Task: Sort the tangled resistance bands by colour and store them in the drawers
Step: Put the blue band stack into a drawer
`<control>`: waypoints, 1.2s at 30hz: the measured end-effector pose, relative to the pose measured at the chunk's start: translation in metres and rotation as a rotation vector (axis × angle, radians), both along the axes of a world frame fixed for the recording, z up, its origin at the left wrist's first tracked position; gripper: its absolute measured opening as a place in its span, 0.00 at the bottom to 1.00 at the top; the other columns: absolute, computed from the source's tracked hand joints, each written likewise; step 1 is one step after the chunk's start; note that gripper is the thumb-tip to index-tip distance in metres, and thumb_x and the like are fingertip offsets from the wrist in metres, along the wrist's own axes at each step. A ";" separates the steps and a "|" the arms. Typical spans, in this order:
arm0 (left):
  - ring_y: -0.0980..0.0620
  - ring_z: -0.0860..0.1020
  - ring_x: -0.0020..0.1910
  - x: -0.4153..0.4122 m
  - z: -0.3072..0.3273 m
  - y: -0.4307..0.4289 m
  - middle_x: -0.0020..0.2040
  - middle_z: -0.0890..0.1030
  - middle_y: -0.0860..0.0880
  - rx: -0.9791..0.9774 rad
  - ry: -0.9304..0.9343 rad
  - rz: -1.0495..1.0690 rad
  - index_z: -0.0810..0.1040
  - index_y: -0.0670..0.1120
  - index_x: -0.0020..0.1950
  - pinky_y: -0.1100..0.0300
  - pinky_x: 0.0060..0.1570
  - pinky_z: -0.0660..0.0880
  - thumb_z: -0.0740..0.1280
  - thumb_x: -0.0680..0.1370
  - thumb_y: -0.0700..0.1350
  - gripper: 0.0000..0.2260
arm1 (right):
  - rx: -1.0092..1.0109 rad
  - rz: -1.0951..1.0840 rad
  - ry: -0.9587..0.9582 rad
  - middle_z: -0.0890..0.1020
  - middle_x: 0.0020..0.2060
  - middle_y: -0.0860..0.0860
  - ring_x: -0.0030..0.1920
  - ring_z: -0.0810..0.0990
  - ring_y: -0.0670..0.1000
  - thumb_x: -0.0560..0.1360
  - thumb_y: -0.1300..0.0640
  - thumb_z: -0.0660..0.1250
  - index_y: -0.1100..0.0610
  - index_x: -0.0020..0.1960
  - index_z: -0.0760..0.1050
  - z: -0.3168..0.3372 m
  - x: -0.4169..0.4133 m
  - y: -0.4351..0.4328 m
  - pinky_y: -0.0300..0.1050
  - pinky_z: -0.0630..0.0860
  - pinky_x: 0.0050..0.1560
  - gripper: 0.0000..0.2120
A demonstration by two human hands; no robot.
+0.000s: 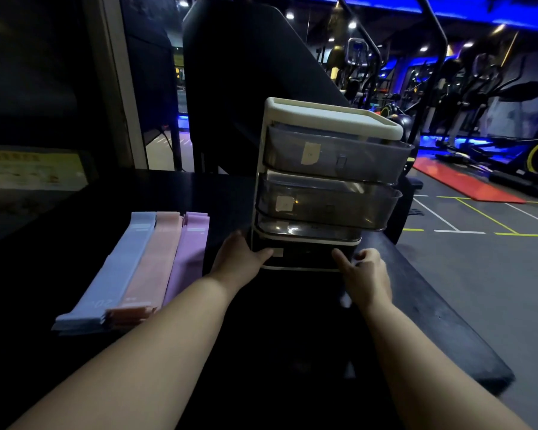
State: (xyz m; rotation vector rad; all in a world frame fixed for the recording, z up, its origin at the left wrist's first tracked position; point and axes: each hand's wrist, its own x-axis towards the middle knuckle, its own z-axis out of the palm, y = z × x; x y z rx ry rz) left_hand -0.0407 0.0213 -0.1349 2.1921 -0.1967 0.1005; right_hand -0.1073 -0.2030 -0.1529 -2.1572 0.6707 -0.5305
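Hands sit at the foot of the drawer unit [330,156]. The left hand [239,259] grips its lower left corner, thumb on the front, fingers hidden behind; the right hand [367,274] has its fingers curled round the lower right corner. Blue bands [118,265], pink bands [156,259] and purple bands [188,252] lie side by side on the desk [432,321], at nine o'clock of the unit.

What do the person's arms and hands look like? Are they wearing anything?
The left forearm and right forearm are bare, no sleeves in view. The left hand and right hand wear no gloves; I see no watch, bracelet or ring. The light is dim.
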 end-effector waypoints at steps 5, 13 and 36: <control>0.45 0.76 0.64 -0.012 0.003 0.016 0.65 0.77 0.45 -0.028 0.016 0.022 0.71 0.44 0.69 0.54 0.64 0.71 0.73 0.73 0.52 0.27 | 0.025 0.149 -0.078 0.80 0.50 0.52 0.52 0.79 0.54 0.73 0.39 0.69 0.58 0.56 0.74 0.000 -0.008 0.059 0.50 0.76 0.53 0.24; 0.50 0.75 0.62 -0.023 0.021 0.090 0.64 0.76 0.52 -0.042 0.001 0.093 0.71 0.46 0.68 0.61 0.55 0.68 0.69 0.77 0.48 0.21 | -0.077 0.427 -0.028 0.78 0.46 0.47 0.50 0.77 0.50 0.76 0.44 0.69 0.53 0.54 0.74 0.016 0.005 0.143 0.42 0.69 0.47 0.15; 0.44 0.78 0.57 -0.002 0.019 0.224 0.64 0.76 0.44 0.148 0.289 0.327 0.71 0.44 0.68 0.53 0.57 0.76 0.68 0.78 0.49 0.21 | -0.577 0.910 0.146 0.76 0.66 0.47 0.67 0.71 0.52 0.79 0.45 0.62 0.47 0.66 0.76 0.031 0.080 0.296 0.49 0.73 0.60 0.17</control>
